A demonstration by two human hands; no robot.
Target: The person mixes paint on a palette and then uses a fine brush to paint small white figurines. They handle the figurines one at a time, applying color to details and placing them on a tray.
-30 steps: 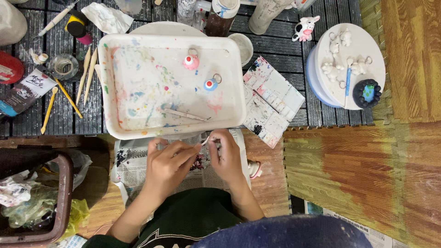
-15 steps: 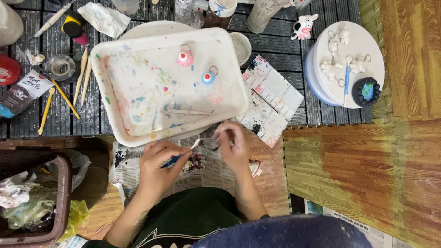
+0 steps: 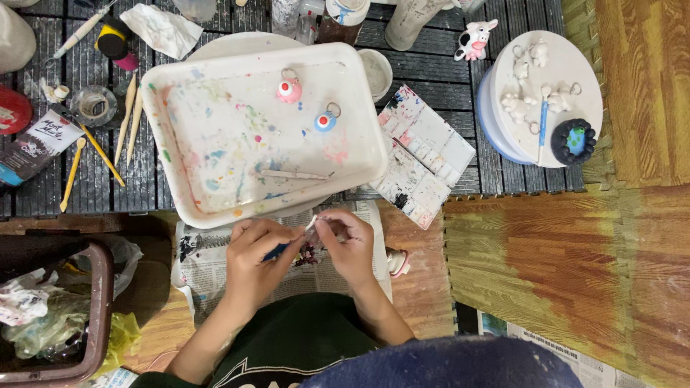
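My left hand [image 3: 257, 257] grips a thin blue-handled brush [image 3: 282, 248] whose tip reaches toward my right hand. My right hand [image 3: 350, 243] pinches a small pale piece [image 3: 313, 224] between thumb and fingers; what it is stays unclear. Both hands meet over a sheet of newspaper [image 3: 201, 253] on my lap, just below the near rim of a paint-stained white tray [image 3: 167, 188]. Inside the tray lie a pink round keychain figure [image 3: 289, 90], a blue one [image 3: 325, 120] and a pale stick [image 3: 293, 174].
A paint palette box [image 3: 424, 154] sits right of the tray. A round white lid [image 3: 571, 61] holds several unpainted keychain figures, a blue brush and a dark ring piece [image 3: 573, 141]. Wooden sculpting sticks [image 3: 129, 118] lie at left. A brown bin [image 3: 50, 316] of rubbish stands lower left.
My hands drew apart for a moment, then came back together; the brush tip now meets the small piece in my right hand. The view shifted slightly.
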